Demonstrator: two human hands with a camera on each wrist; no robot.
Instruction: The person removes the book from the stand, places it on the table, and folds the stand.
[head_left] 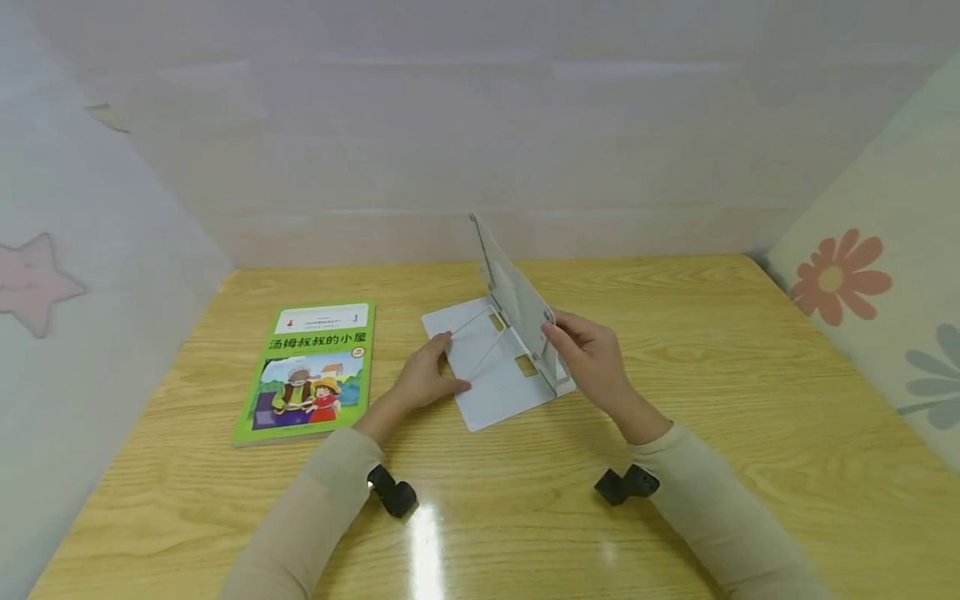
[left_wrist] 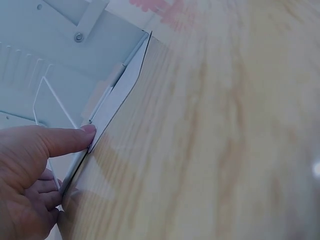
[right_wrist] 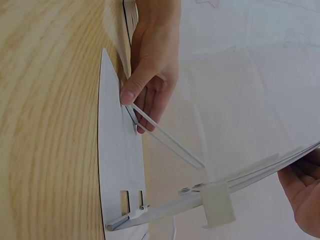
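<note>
A white metal book stand is unfolded on the table, its back panel tilted up from a flat base plate. Thin white wire supports run down from the panel to the base. My left hand grips the base's left edge near the wire ends, with thumb and fingers apart. In the left wrist view, the thumb rests at the plate's edge. My right hand pinches the near edge of the raised panel; its fingertips are partly hidden behind the panel.
A green picture book with Chinese lettering lies face up left of the stand. The wooden table ends at a pale cloth backdrop, with more cloth on both sides.
</note>
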